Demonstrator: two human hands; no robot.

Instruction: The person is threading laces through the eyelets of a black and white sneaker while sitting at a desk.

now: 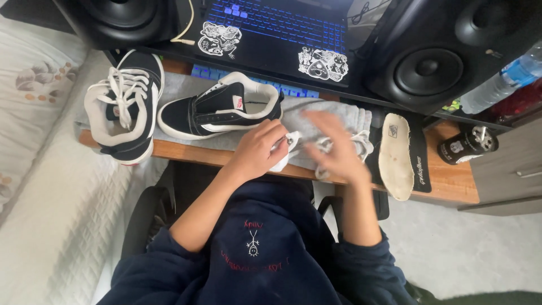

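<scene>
My left hand (pixel 258 148) is closed on a white shoelace (pixel 287 148) at the front edge of the desk. My right hand (pixel 334 146) is blurred by motion, fingers spread, with a loop of the same lace running under it to the right. Both hands hover over a grey cloth (pixel 339 116). On the cloth lies a black-and-white sneaker without laces (pixel 217 107), on its side. A second sneaker, laced (pixel 125 107), sits at the desk's left end, overhanging the edge.
A pale insole (pixel 395 153) and a black insole (pixel 419 158) lie at the right of the wooden desk (pixel 451 181). A small dark bottle (pixel 466 146) lies beside them. Behind are a laptop (pixel 276 34), two black speakers (pixel 435 62) and a plastic water bottle (pixel 499 85). A bed (pixel 45 186) is at left.
</scene>
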